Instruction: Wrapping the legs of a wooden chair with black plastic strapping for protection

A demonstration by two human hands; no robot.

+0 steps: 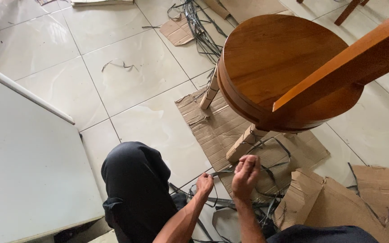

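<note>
Item: round wooden table point(271, 58), varnished brown, standing on a flattened cardboard sheet point(212, 135) over a pale tiled floor point(131, 76).

Condition of wrapping: the tabletop and its rim are seen bare. Two legs are visible beneath the top, each with a cardboard leg wrap point(244, 144) around it; the nearer wrap appears loosened at its lower end, the farther one point(210, 90) intact. Unpacking is judged part done: top stripped, leg wraps left.

Strapping: dark plastic strapping bands point(266, 180) are found cut and lying in loose loops around the foot of the nearer leg and between the knees. A further tangle point(199, 27) lies well apart on the tiles behind the table.

Hands: the right hand point(245, 173) is raised just beside the nearer leg, fingers curled closed on a strand of the bands. The left hand point(205, 183) is lower, fist closed, apparently around another strand; the exact hold cannot be told.

Other pieces: a torn cardboard panel point(338, 202) at the right, a cardboard scrap point(176, 31) by the far tangle, a white board point(19, 153) at the left, a wooden beam point(352, 58) crossing above the tabletop.
</note>
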